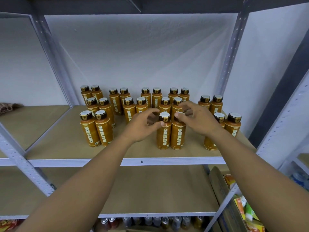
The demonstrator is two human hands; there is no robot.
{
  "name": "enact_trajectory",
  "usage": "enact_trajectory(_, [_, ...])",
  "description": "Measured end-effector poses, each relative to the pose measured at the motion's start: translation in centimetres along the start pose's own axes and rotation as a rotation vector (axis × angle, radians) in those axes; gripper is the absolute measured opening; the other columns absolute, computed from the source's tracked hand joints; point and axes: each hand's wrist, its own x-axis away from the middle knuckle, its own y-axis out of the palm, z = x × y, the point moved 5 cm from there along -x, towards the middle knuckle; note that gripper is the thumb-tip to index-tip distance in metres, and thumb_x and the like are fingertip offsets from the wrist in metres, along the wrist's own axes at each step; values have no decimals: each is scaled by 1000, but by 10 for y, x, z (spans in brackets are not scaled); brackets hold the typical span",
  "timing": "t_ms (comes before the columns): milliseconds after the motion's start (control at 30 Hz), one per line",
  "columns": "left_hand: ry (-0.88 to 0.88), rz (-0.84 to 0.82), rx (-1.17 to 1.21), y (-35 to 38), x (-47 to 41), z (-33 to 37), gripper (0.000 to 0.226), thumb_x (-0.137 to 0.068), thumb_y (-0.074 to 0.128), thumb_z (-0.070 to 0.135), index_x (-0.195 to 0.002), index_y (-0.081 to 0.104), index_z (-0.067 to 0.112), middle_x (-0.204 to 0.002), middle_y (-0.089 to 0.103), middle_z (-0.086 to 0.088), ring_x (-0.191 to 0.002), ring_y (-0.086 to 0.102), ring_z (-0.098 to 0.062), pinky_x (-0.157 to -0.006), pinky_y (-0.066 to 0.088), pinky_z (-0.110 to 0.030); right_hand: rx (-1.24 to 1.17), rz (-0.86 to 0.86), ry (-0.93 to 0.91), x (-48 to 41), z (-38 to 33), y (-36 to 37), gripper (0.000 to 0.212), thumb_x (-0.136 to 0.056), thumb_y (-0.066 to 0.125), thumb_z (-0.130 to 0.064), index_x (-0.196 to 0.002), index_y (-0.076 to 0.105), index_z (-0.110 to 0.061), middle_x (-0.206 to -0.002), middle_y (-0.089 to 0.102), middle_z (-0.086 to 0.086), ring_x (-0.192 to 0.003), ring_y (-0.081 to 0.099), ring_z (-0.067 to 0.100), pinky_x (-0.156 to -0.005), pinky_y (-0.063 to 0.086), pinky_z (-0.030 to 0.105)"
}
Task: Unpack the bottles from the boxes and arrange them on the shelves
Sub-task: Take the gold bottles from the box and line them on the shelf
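- Two tall orange-brown plastic bottles with dark caps and white tops stand side by side near the front of the brown board shelf [142, 149]. They are the left front bottle [163, 135] and the right front bottle [178, 138].
- Both stand straight up, so their long way runs up and down. Their sides touch or almost touch.
- The pair is right between the two hands, a little ahead of them. Each hand is next to its own bottle, so neither hand has to cross over.
- The left hand [142, 126] comes in from the left with its fingers bent in a loose curve. Its thumb tip touches the neck of the left front bottle, but the fingers are not around it — this hand holds nothing.
- The right hand [198, 119] comes in from the right. Its thumb lies on the white top of the right front bottle and its fingers arch above the cap. I cannot tell if it grips the cap or only rests there.
- Both arms reach out long and almost straight over the shelf edge.
- More bottles of the same kind [97, 129] stand in pairs behind and to both sides.
- One front spot looks bare, just left of the pair and under the left wrist — I think the next pair goes there.
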Motion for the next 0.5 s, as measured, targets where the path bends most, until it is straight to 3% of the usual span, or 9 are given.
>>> enact_trajectory(200, [33,116,-44,-45,12,-14,31,-95,68,39,-123,67,27,-113,68,11,-99,63,-3,-80,56,-28,43,64,-87,-20,-44,9,44,-94,61,-55,-131,58,-33,-128,66,-9,-110,63,10,-90,57,34])
enact_trajectory(500, [21,331,-49,-140,43,-58,8,-96,67,36,-98,72,30,-88,69,15,-79,64,-4,-66,55,-23,-45,6,-183,-46,-129,80,31,-93,65,-47,-119,67,-29,-111,70,-12,-98,65,3,-88,57,33])
